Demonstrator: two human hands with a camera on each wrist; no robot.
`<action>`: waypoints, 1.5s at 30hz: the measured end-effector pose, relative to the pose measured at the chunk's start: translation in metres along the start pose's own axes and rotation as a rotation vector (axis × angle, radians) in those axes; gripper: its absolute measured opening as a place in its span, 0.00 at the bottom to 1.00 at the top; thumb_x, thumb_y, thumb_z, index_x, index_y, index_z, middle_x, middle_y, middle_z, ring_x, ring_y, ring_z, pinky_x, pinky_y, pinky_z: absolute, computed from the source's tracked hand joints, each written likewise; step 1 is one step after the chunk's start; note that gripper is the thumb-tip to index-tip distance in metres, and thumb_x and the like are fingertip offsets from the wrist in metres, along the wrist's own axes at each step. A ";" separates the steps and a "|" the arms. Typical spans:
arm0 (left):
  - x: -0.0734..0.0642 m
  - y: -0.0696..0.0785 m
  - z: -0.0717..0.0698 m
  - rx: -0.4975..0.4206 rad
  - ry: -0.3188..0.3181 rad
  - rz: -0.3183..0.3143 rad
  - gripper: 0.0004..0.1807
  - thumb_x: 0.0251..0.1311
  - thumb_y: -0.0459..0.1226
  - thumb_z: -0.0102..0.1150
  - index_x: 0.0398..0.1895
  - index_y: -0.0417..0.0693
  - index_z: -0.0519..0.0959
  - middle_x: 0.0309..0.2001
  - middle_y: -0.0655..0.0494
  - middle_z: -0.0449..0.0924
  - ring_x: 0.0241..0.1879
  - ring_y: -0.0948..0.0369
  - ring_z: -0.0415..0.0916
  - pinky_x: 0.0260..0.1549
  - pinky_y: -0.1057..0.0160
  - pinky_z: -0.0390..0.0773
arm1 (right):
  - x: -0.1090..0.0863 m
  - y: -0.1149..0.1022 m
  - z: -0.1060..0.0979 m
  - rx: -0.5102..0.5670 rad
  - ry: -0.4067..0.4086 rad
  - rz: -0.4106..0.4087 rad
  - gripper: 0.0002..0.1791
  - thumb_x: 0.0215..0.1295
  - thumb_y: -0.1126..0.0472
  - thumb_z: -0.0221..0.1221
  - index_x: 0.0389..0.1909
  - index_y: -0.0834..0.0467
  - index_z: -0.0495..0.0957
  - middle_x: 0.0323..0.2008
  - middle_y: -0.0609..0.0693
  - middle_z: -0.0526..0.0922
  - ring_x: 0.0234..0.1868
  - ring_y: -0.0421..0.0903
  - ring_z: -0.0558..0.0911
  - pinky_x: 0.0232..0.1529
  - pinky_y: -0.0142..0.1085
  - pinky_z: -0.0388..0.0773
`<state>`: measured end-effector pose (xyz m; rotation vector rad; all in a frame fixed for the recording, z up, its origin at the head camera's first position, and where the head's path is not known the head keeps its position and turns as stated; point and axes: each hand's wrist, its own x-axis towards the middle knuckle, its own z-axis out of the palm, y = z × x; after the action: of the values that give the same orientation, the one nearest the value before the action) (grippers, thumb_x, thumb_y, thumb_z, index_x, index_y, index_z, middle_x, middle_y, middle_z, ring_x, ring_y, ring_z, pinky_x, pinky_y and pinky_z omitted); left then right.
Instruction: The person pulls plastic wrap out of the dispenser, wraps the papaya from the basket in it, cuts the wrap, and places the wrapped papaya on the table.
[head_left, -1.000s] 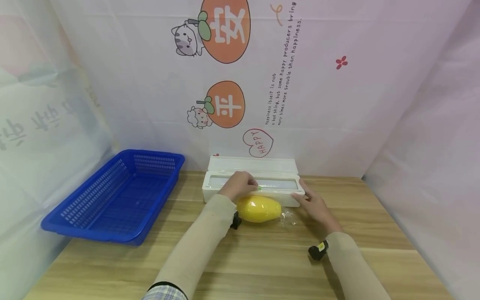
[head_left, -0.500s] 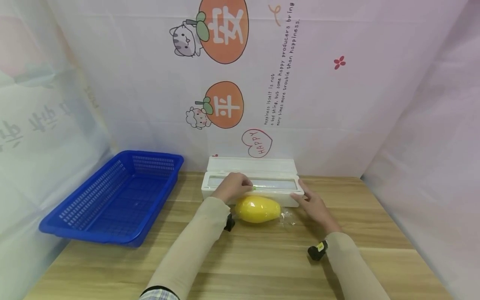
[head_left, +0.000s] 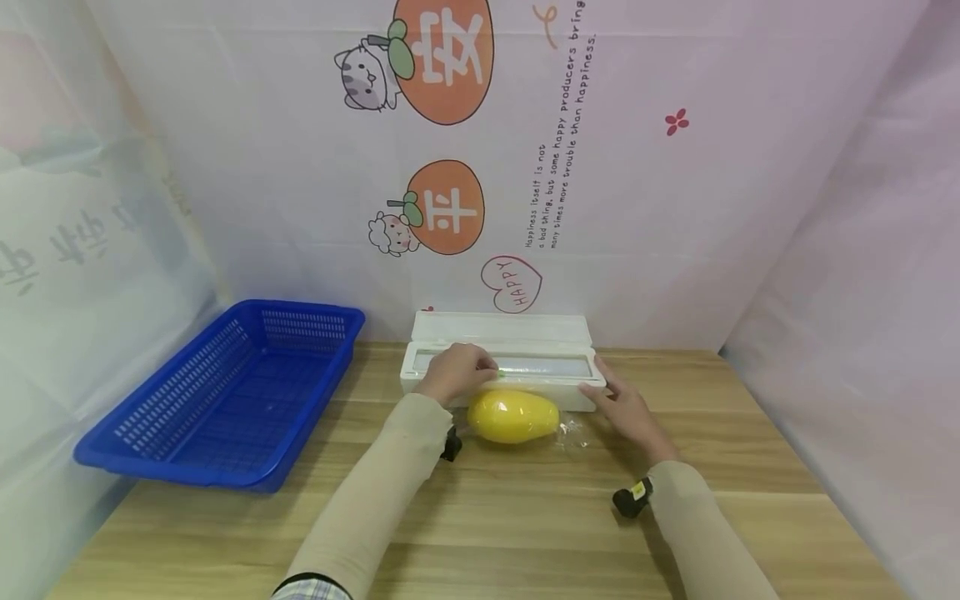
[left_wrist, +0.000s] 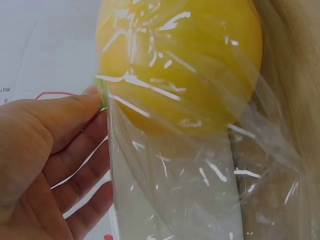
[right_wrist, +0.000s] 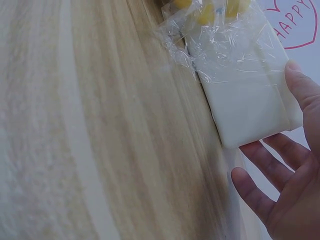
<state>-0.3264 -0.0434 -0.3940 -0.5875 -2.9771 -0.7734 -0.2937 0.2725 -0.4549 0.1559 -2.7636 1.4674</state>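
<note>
A long white cling film dispenser [head_left: 525, 387] lies at the back of the table with its lid [head_left: 517, 328] raised. Against its front rests a smooth yellow oval fruit [head_left: 513, 416], covered by clear cling film [left_wrist: 210, 165]. My left hand [head_left: 456, 369] pinches a small green slide cutter [left_wrist: 103, 96] on the dispenser's top edge, between thumb and index finger; the other fingers are bent beside the box. At the right end, my right hand [head_left: 626, 408] grips the dispenser, thumb on one side and fingers at the end. Film hangs loosely past the fruit's right tip.
A blue plastic basket [head_left: 277, 442] stands on the left of the wooden table [head_left: 525, 533]. Behind the dispenser rises a white printed cloth [head_left: 622, 275], and similar white sheets hang along both sides.
My left hand has slid leftward along the dispenser's edge with the green slide cutter. The right hand keeps its grip on the dispenser's end, and the yellow fruit stays beside the box.
</note>
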 end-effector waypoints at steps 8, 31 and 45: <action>-0.008 -0.010 -0.008 -0.041 0.016 0.062 0.07 0.67 0.40 0.64 0.43 0.51 0.88 0.43 0.59 0.86 0.44 0.61 0.81 0.50 0.58 0.79 | -0.002 0.000 -0.002 0.001 0.008 -0.004 0.45 0.71 0.37 0.55 0.80 0.44 0.46 0.71 0.68 0.63 0.48 0.56 0.78 0.40 0.39 0.77; -0.015 -0.054 -0.022 -0.016 0.035 0.104 0.07 0.64 0.38 0.67 0.41 0.45 0.87 0.40 0.54 0.87 0.41 0.59 0.82 0.47 0.58 0.81 | -0.003 0.004 -0.002 0.040 -0.012 -0.010 0.44 0.71 0.38 0.55 0.80 0.42 0.44 0.74 0.67 0.57 0.51 0.56 0.78 0.44 0.42 0.78; -0.026 -0.057 -0.030 0.060 0.058 0.050 0.09 0.65 0.44 0.66 0.44 0.54 0.88 0.41 0.61 0.87 0.42 0.61 0.82 0.46 0.57 0.80 | 0.000 0.001 0.002 0.062 -0.014 -0.010 0.44 0.71 0.37 0.55 0.80 0.40 0.45 0.75 0.65 0.56 0.51 0.58 0.77 0.43 0.42 0.79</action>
<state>-0.3253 -0.1132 -0.3969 -0.6229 -2.9093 -0.6829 -0.2935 0.2719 -0.4569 0.1817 -2.7251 1.5564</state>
